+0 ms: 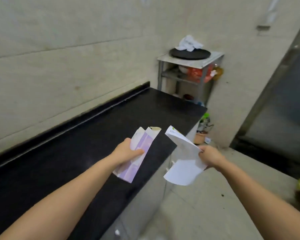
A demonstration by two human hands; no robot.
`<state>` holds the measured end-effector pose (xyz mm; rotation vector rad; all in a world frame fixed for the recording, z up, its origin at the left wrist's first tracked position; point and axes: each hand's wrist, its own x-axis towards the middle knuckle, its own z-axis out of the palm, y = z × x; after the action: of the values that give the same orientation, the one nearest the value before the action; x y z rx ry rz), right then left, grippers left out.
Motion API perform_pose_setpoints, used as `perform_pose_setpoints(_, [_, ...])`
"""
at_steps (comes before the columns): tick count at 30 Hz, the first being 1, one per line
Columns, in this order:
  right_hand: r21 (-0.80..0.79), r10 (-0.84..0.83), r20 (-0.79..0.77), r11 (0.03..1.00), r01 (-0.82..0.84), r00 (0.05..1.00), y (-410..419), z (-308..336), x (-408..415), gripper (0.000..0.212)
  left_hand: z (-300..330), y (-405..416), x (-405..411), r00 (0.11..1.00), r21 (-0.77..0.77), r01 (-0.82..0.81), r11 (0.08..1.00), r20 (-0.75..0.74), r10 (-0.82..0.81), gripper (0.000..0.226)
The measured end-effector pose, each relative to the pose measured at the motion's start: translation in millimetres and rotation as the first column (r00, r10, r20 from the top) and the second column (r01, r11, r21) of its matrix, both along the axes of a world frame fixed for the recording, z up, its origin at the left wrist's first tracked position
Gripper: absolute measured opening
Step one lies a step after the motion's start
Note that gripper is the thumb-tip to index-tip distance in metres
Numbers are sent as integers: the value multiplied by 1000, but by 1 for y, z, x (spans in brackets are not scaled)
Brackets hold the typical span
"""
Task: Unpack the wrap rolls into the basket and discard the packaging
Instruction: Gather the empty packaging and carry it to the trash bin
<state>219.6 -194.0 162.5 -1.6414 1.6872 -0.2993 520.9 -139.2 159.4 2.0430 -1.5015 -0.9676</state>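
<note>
My left hand [128,149] grips a long purple-and-white wrap box [139,155] with its far flaps open, held above the black countertop [76,153]. My right hand [210,155] pinches a white box with a green mark [184,161], flattened and bent, out over the floor past the counter's edge. The two boxes are apart, with a gap between them. No wrap rolls and no basket are in view.
A metal rack [189,73] stands in the far corner, with a black round pan [189,53] and a crumpled white cloth [189,42] on top. Small clutter lies on the floor by the counter's end [202,134]. A grey door [284,104] is at right.
</note>
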Motion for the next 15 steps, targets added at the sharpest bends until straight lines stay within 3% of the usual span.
perform_pose_setpoints(6, [41,-376,-42,925,378,926,58,-22,-234,39,-14,-62,-250,901,18,432,902,40,-432,56])
perform_pose_setpoints(15, [101,-680,-55,724,682,731,166,-56,-509,29,-55,-58,-571,688,82,725,684,-52,-723,49])
